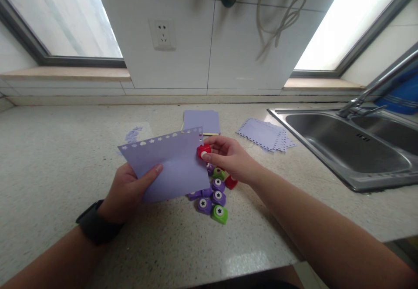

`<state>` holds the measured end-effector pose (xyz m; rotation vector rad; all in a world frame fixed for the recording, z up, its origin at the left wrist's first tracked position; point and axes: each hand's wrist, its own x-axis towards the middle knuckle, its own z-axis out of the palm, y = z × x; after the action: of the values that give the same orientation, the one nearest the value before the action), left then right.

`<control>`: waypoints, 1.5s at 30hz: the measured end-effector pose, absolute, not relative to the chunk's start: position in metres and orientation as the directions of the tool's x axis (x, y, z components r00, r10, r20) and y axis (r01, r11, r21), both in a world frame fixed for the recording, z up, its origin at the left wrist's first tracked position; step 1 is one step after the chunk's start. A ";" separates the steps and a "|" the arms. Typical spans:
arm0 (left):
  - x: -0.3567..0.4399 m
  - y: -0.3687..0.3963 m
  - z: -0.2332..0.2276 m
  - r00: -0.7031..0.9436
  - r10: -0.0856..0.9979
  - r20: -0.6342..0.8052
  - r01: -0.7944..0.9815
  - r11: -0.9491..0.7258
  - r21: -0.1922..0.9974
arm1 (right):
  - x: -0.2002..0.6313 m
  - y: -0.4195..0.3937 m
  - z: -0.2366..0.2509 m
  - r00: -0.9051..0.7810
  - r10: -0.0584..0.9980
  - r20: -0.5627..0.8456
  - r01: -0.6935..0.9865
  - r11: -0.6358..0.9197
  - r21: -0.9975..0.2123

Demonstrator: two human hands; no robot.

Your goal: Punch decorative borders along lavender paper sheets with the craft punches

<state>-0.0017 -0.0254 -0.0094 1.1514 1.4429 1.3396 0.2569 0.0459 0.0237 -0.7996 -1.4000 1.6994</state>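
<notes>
Above the middle of the speckled stone bench, the left hand pinches a lilac paper sheet with a punched top edge, fingers closed. The right hand grips a small red plastic punch at the sheet's right edge, above loose purple and green punches.

1. Daylight pours in through two windows, one left and one right of the wall socket; both panes are blown out to near white.
2. The bench below the socket is evenly and softly lit, with only faint shadows under the forearms.
3. The steel sink, right of the socket, carries mild sheen.
4. Wide-angle distortion bends the window frames and ledge; the centre is sharp, the corners slightly soft.
</notes>
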 end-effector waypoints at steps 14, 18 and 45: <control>-0.003 -0.027 -0.009 -0.224 0.975 0.010 0.107 0.014 0.994 | 0.258 0.048 0.016 -0.539 0.842 0.012 -0.174 -0.098 -0.980; -0.002 -0.027 -0.009 -0.225 0.974 0.003 0.101 0.020 0.995 | 0.258 0.049 0.016 -0.544 0.838 0.025 -0.176 -0.085 -0.981; -0.003 -0.026 -0.010 -0.235 0.972 0.012 0.107 0.013 0.994 | 0.258 0.048 0.016 -0.539 0.842 0.016 -0.134 -0.067 -0.989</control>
<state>-0.0031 -0.0263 -0.0104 1.1666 1.4657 1.3295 0.2579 0.0481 0.0161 -0.7905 -1.4762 1.7008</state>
